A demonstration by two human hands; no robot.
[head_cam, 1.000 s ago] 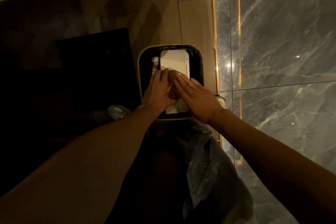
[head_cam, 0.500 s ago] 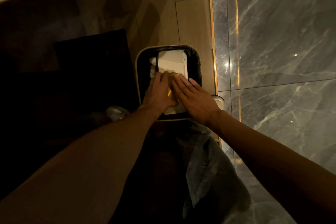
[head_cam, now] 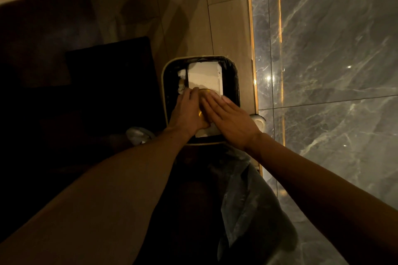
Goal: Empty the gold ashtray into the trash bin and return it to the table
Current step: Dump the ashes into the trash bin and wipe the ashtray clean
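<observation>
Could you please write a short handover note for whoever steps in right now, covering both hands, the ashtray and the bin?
Left hand: gripping the gold ashtray from its left side, over the open trash bin.
Right hand: fingers straight, laid flat against the ashtray, not curled round it.
Bin: black liner, a white box and crumpled paper inside.
Done: ashtray carried to the bin.
Unclear: whether it is emptied; the hands hide it.
Left: finish tipping, then return it to the table, which is out of view.
</observation>
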